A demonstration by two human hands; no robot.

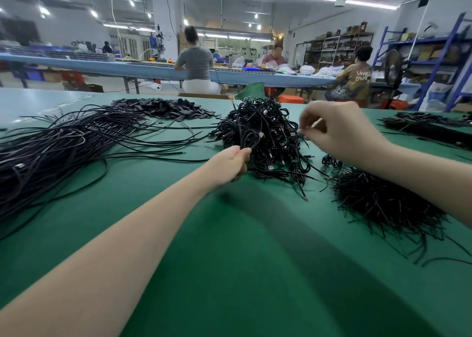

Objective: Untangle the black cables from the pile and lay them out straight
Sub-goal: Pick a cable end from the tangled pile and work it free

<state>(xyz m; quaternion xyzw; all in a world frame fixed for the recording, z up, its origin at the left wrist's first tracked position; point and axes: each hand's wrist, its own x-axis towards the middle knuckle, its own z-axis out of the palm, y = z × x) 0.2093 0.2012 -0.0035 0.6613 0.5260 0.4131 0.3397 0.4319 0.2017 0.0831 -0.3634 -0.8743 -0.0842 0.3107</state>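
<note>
A tangled pile of coiled black USB cables (265, 129) rises at the middle of the green table (229, 260). My left hand (231, 164) grips a looped black cable (249, 138) at the pile's near left side. Over the pile's right side, my right hand (339, 132) hovers with fingers curled, pinching something thin at its fingertips; what it is is blurred. Straightened black cables (58, 145) lie spread out on the left of the table.
A heap of short black wire ties (383, 201) lies at the right under my right forearm. Flat black pieces (163, 108) are piled at the back left, more black parts (429, 127) at the far right. People sit at a long bench behind.
</note>
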